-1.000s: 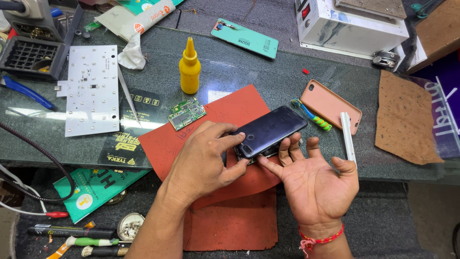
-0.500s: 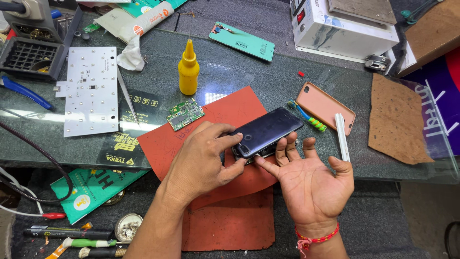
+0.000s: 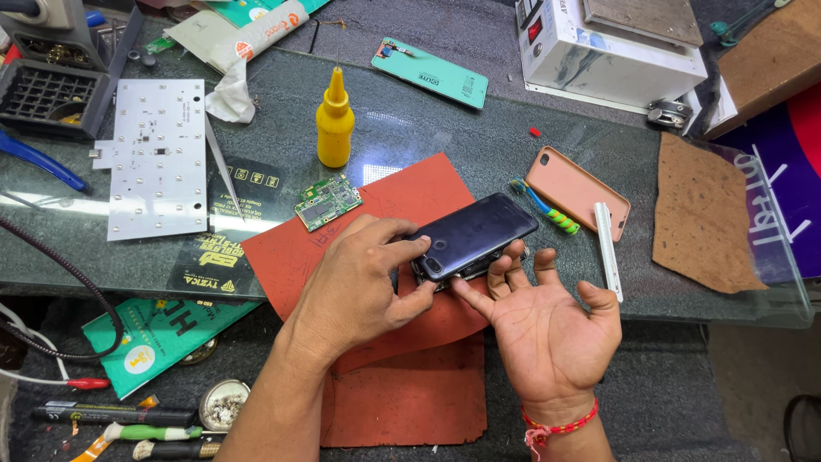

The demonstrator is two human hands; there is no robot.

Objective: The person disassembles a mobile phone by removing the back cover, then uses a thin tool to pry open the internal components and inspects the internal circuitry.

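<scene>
— How are the hands posed?

— From my feed, the left hand (image 3: 359,287) arches palm down over the red mat (image 3: 376,248), thumb and fingers clamped on the near end of the dark blue phone (image 3: 475,235). The right hand (image 3: 547,329) lies palm up, fingers spread and loose, fingertips under the phone's lower edge.

— And the phone?

— Back upward, tilted across the mat's right edge, just left of the green toothbrush (image 3: 543,210) and the peach phone case (image 3: 577,192).
</scene>
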